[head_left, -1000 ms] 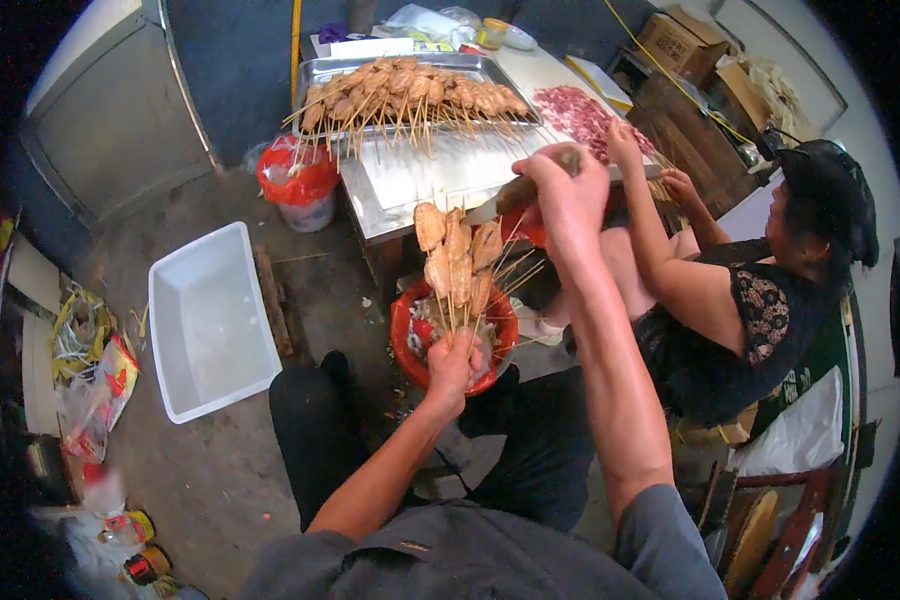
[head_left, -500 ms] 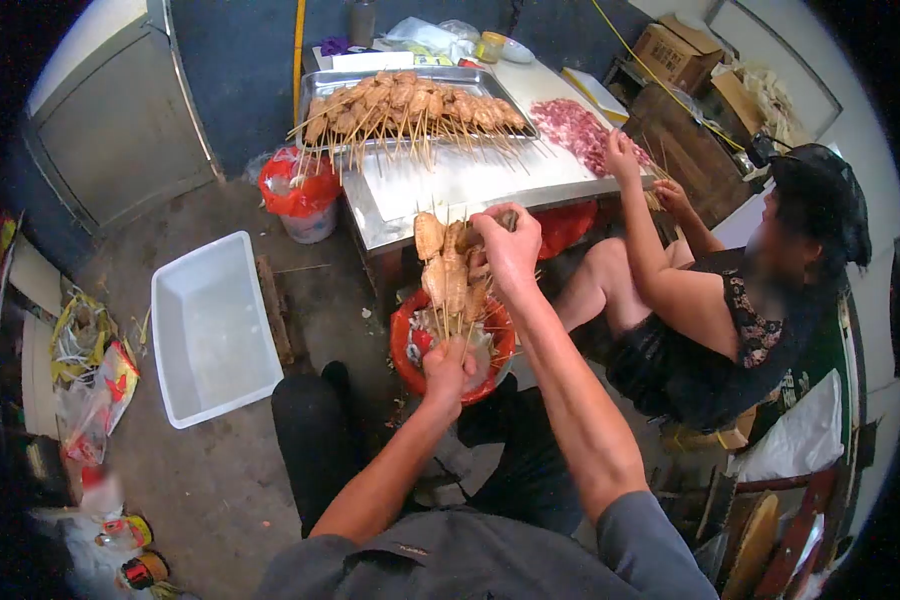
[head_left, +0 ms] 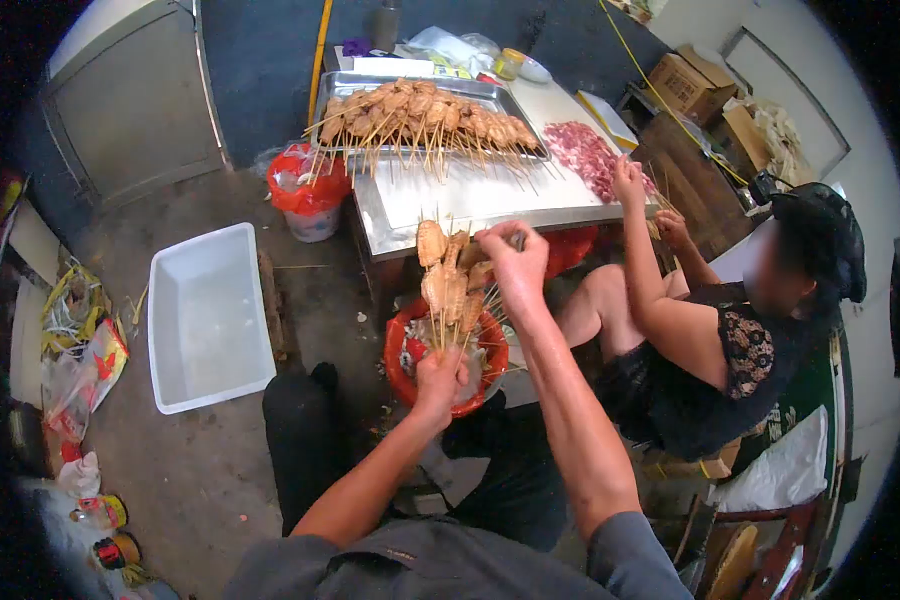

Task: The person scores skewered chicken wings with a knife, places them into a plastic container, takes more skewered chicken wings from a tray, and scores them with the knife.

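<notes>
My left hand (head_left: 441, 378) is closed round the lower stick ends of several meat skewers (head_left: 448, 285). Flat brown pieces, which look like seasoned chicken wings, fan out above that fist. At the upper right of the bunch, my right hand (head_left: 517, 262) is pinched at a piece of the skewered meat; its fingertips partly hide what they grip. Underneath the skewers stands a bucket lined with a red bag (head_left: 398, 345), with scraps inside. On the table, a metal tray (head_left: 345, 85) bears a large heap of similar skewers, sticks pointing over the front edge.
A steel-topped table (head_left: 410, 200) stands ahead, with raw pink meat (head_left: 582, 155) on its right. A co-worker (head_left: 710, 310) sits at the right, holding thin sticks. A white plastic tub (head_left: 213, 320) lies left on the floor, near another red-lined bucket (head_left: 310, 190).
The view has shifted slightly. My left hand still holds the bunch of skewers, and my right hand stays at its upper right with the fingers slightly repositioned.
</notes>
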Demonstrator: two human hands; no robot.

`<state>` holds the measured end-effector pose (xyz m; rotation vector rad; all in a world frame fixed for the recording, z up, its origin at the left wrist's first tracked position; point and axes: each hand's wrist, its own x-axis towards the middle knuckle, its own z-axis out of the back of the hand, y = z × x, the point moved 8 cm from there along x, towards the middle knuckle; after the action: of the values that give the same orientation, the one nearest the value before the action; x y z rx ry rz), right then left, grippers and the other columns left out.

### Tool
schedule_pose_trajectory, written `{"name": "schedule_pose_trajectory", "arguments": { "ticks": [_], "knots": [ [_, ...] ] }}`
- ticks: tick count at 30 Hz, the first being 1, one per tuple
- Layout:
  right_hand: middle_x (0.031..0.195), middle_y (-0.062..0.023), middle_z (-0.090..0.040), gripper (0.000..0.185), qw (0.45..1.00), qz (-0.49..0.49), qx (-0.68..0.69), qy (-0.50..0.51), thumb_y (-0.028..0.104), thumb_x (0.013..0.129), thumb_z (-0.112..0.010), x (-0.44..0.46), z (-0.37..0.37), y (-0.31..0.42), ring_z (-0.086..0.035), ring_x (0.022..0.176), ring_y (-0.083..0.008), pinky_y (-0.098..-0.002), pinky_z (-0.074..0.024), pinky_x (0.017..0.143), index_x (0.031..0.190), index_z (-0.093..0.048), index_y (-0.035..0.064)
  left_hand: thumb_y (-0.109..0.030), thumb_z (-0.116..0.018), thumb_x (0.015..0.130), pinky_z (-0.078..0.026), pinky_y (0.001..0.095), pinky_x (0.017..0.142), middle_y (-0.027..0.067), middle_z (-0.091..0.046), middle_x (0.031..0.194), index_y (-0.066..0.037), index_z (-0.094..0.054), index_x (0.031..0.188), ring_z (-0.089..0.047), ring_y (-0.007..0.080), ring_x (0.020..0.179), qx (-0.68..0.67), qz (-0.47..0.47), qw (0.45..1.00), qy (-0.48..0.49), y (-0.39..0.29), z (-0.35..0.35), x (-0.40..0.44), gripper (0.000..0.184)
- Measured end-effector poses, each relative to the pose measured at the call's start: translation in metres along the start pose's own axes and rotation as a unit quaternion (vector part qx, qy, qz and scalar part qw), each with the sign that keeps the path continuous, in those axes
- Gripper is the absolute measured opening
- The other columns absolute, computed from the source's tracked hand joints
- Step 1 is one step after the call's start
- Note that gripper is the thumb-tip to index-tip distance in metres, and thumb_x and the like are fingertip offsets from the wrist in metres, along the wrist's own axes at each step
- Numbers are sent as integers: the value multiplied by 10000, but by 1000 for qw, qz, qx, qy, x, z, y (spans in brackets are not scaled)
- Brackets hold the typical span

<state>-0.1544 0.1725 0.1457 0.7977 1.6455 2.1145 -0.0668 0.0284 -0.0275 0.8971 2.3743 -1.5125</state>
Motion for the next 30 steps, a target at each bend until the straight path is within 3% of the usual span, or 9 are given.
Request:
{"name": "schedule_pose_trajectory", "arguments": {
  "ticks": [5, 7, 9, 13, 15, 17, 18, 23, 30],
  "knots": [
    [677, -33, -625, 79, 996, 86, 13, 3, 62, 731, -651, -13, 8, 30, -540, 595, -87, -263, -453, 547, 782, -649, 2, -316, -492, 965, -259, 217, 333, -26, -486, 582, -106, -553, 892, -350, 59, 401, 3, -3, 1000, 5, 3, 2, 1, 231],
    [674, -44, -642, 56, 1000, 22, 10, 6, 36, 740, -637, -24, 22, 72, -538, 582, -68, -231, -438, 538, 752, -632, -19, -322, -490, 966, -256, 216, 334, -27, -483, 582, -106, -551, 895, -350, 59, 405, -4, 0, 1000, 7, 2, 0, 1, 235],
    [647, -39, -626, 48, 999, 42, 6, 4, 33, 740, -637, -29, 29, 98, -511, 551, -58, -225, -419, 524, 750, -635, -14, -327, -488, 967, -254, 214, 335, -29, -480, 581, -107, -549, 899, -349, 59, 408, -17, 0, 1000, 7, -4, -2, -1, 239],
    [644, -6, -603, 89, 994, 93, -52, 3, 85, 724, -654, -25, 10, 50, -505, 600, -54, -244, -400, 541, 768, -647, 7, -283, -449, 986, -240, 236, 339, -22, -479, 559, -96, -542, 819, -332, 62, 387, -23, -4, 1000, 11, -14, -7, -8, 267],
    [674, -9, -621, 83, 998, 35, -48, 25, 82, 735, -643, -25, 3, 26, -525, 631, -62, -244, -425, 557, 782, -650, 14, -282, -448, 986, -237, 237, 338, -22, -479, 558, -97, -542, 819, -334, 62, 388, -24, 0, 1000, 12, -11, -6, -5, 266],
    [697, -18, -630, 59, 998, -7, 63, 3, 44, 754, -621, -32, 9, 30, -529, 609, -75, -227, -424, 523, 794, -647, 9, -329, -450, 981, -262, 217, 341, -33, -479, 574, -103, -549, 902, -349, 59, 406, 15, -1, 1000, 4, -5, 2, 0, 259],
    [723, -24, -632, 59, 996, 53, 70, -5, 19, 769, -607, -31, 17, 42, -519, 574, -76, -211, -401, 476, 815, -642, 5, -329, -450, 981, -262, 217, 341, -33, -479, 574, -103, -549, 902, -349, 59, 406, 15, 3, 1000, 2, -4, 3, -2, 259],
    [775, -36, -653, 84, 1000, 21, 17, -16, 39, 777, -619, -62, 56, 110, -491, 546, -45, -198, -371, 442, 856, -637, 14, -328, -451, 980, -265, 230, 345, -28, -484, 571, -93, -546, 894, -349, 66, 395, 9, 0, 1000, 15, -11, -3, -2, 269],
    [819, -64, -680, 65, 1000, 12, 26, -7, 40, 796, -622, -86, 67, 112, -497, 516, -51, -198, -390, 420, 850, -590, 26, -288, -464, 980, -240, 236, 334, -20, -484, 545, -93, -550, 836, -337, 64, 381, -36, -9, 999, 16, -9, -4, 0, 258]
  ]
}}
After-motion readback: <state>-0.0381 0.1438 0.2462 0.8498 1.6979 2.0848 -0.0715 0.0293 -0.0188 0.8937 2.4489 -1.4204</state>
